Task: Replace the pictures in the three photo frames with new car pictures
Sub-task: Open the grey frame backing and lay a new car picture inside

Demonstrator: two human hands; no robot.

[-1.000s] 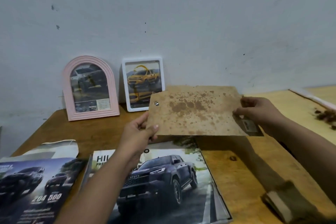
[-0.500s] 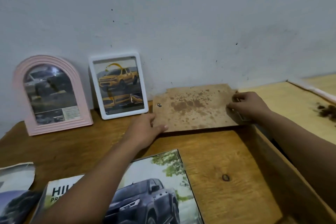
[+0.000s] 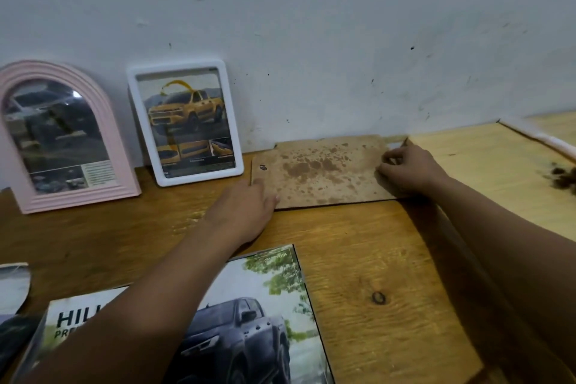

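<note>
A brown stained photo frame lies back side up on the wooden table, against the wall. My left hand rests palm down at its near left corner, fingertips touching the board. My right hand sits at the frame's right edge with curled fingers pinching it. A pink arched frame and a white rectangular frame lean on the wall to the left, each holding a car picture. A car brochure showing a dark pickup lies near me, partly under my left arm.
Cut magazine pages lie at the near left edge. A lighter, higher wooden surface adjoins the table on the right, with dark debris on it. The wall runs along the back.
Both hands brought the brown frame down from mid-air and away from me, laying it flat against the wall. The view shifted right and closer to the frames.
</note>
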